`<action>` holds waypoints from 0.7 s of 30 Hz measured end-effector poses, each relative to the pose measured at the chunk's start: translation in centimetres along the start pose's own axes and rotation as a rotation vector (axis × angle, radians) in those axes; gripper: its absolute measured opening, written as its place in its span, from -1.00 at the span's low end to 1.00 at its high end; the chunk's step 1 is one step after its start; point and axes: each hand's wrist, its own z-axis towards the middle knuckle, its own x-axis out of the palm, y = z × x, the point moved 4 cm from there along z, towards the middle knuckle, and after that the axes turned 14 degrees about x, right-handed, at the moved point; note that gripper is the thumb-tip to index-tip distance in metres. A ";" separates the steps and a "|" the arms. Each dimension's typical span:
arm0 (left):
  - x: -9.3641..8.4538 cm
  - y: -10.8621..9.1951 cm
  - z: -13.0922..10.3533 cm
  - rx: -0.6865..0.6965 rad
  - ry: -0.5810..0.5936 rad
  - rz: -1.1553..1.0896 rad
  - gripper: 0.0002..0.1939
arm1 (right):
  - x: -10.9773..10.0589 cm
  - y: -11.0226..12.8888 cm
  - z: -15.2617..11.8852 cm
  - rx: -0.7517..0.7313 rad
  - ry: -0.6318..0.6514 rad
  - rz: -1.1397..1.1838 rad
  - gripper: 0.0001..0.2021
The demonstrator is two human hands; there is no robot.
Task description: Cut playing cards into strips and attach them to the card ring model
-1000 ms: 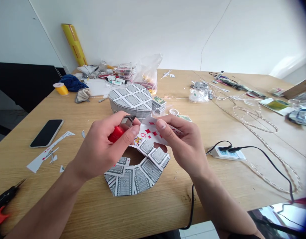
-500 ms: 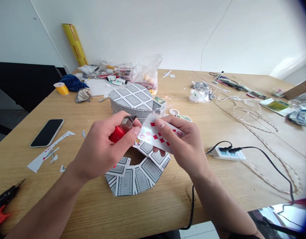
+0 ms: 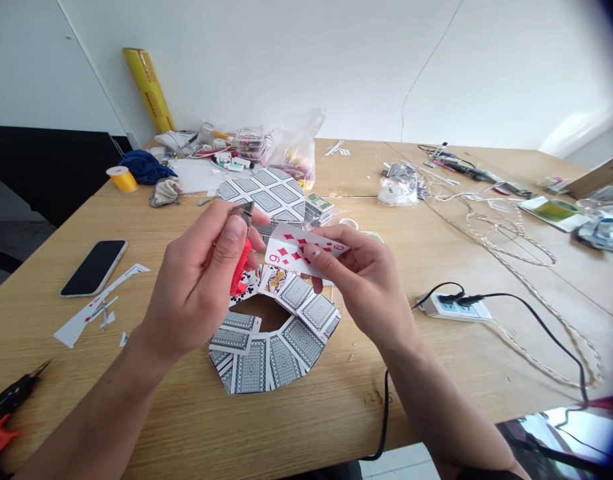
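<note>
My left hand [image 3: 201, 267] is closed round a red-handled tool [image 3: 241, 267] with a pointed metal end that sticks up past the thumb. Between thumb and fingers, my right hand [image 3: 369, 280] pinches a playing card [image 3: 294, 250] with red diamonds, its face toward me. Below both hands lies a ring of overlapping playing cards [image 3: 286, 357], mostly patterned backs up, around an open middle. A few face-up cards show at the ring's far side. Behind the hands stands a round card-covered box [image 3: 266, 190], partly hidden by them.
A phone [image 3: 94, 268] and paper scraps [image 3: 94, 310] lie at left. A glue gun [image 3: 9, 407] rests at the lower left edge. At right are a power strip [image 3: 456, 308] with plugged cables and a twisted cord [image 3: 526, 293]. Card packs [image 3: 318, 210] sit beside the box.
My left hand has moved slightly left, away from the card, and its tool has turned more upright. My right hand has tilted the card flatter and shifted it a little left.
</note>
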 end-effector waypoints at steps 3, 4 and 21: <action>-0.3 -0.2 -0.2 0.057 0.013 0.163 -0.69 | -0.2 0.0 -0.1 0.004 -0.018 -0.011 -0.80; -0.4 -0.3 -0.2 0.064 0.043 0.221 -0.69 | -0.2 0.1 -0.1 0.001 -0.030 -0.003 -0.81; 0.2 -1.8 0.9 0.137 0.327 0.457 -0.76 | -0.3 0.5 -0.9 -0.047 -0.148 0.058 -0.65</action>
